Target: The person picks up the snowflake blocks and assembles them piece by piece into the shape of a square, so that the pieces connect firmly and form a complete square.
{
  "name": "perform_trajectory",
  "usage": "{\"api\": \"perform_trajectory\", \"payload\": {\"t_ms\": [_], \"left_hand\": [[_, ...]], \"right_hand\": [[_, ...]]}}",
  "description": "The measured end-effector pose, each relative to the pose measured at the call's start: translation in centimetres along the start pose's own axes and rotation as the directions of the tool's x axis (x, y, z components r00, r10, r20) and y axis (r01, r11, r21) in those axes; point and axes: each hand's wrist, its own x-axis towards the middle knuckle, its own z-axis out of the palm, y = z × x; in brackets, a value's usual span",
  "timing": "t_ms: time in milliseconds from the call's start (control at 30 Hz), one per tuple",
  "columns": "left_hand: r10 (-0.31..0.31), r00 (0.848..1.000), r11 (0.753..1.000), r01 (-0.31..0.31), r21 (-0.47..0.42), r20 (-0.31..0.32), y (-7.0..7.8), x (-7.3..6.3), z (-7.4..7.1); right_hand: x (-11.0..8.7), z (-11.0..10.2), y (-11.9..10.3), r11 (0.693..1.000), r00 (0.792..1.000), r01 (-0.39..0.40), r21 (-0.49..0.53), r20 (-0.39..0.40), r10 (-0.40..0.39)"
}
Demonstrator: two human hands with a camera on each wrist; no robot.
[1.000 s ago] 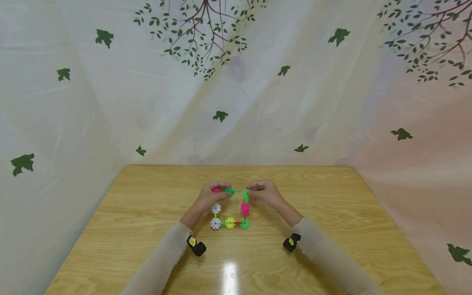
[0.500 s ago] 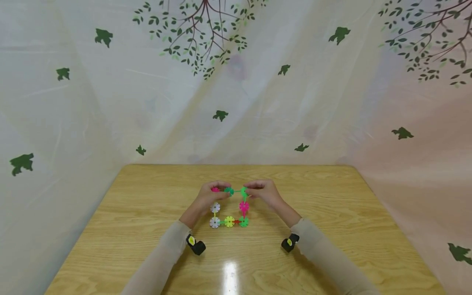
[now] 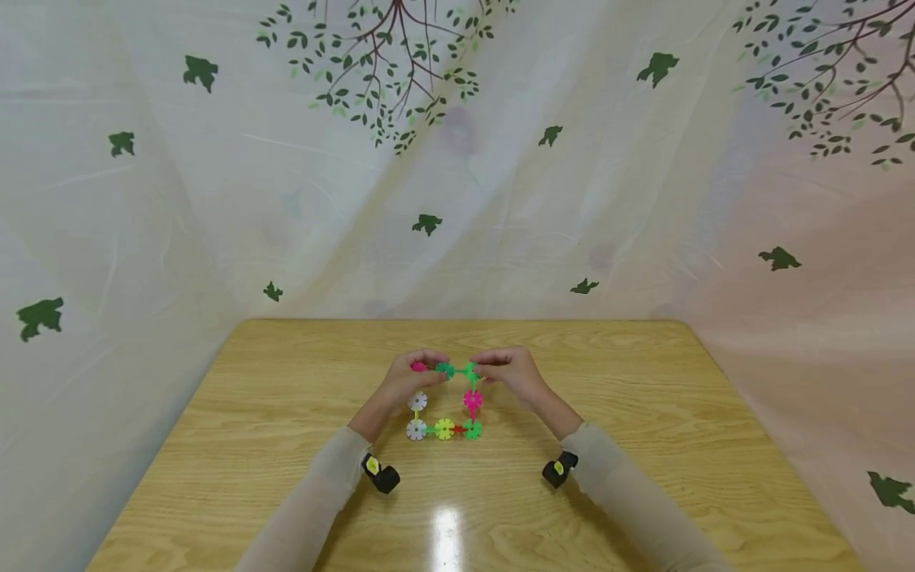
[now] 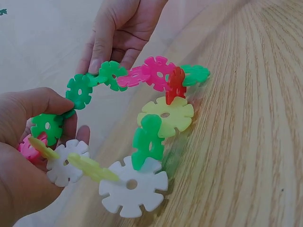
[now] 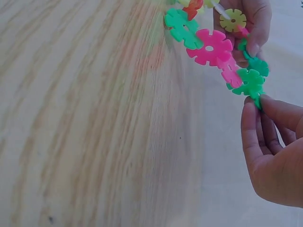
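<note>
Plastic snowflake discs with slotted edges are joined in a squarish ring. Its front side has a white disc (image 3: 417,430), a yellow disc (image 3: 444,430) and a green disc (image 3: 472,429), and a pink disc (image 3: 472,400) is on the right side. At the back left corner, my left hand (image 3: 402,381) pinches a darker green disc (image 3: 445,371) between thumb and fingers. Opposite it, my right hand (image 3: 516,372) pinches a green piece at the back right corner, seen closely in the right wrist view (image 5: 258,101). The left palm partly hides the pink disc (image 4: 31,147) beside it.
The ring is over a wooden table (image 3: 286,477) whose far edge meets a pale curtain (image 3: 493,262) printed with leaves and branches. A black wrist camera (image 3: 380,474) sits on the left wrist and another camera (image 3: 560,469) on the right.
My right hand has shifted slightly left with the back right corner of the ring, and the gap between the two back green discs has narrowed. The left hand has stayed nearly still.
</note>
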Motion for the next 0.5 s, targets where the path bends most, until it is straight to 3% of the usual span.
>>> {"api": "perform_trajectory", "payload": {"t_ms": [500], "left_hand": [[0.002, 1.0, 1.0, -0.002, -0.014, 0.003, 0.02, 0.16, 0.09]], "right_hand": [[0.29, 0.19, 0.62, 0.997, 0.999, 0.015, 0.073, -0.035, -0.012]]}}
